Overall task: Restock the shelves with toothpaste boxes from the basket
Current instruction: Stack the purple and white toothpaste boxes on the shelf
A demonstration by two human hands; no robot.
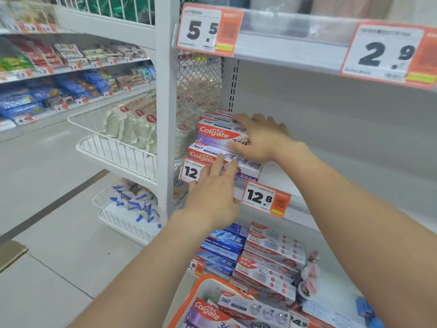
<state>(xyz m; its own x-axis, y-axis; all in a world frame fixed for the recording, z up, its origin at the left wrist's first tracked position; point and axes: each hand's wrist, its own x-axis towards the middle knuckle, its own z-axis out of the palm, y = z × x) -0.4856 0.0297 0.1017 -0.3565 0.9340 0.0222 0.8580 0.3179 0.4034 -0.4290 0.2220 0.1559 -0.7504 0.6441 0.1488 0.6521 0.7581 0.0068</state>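
Toothpaste boxes, Colgate 360, red, white and purple: a small stack at the far left end of the white middle shelf, against the mesh side panel, long faces to the front. The shelf to the right of the stack is bare white metal. Lower shelf, below: blue boxes on the left, red-and-white boxes stacked just beside them on the right. Basket, orange rim, at the bottom edge of view, holding more boxes of the same kind lying flat. Right hand: laid over the upper box, fingers bent across its top, thumb on its front face, gripping it. Left hand: fingers straight and slightly spread, tips touching the front of the lower box, holding nothing. Price tags, orange and white: 5.5 and 2.9 on the upper rail; 12.8 on the middle rail; a second tag beside it is partly hidden by the left hand.
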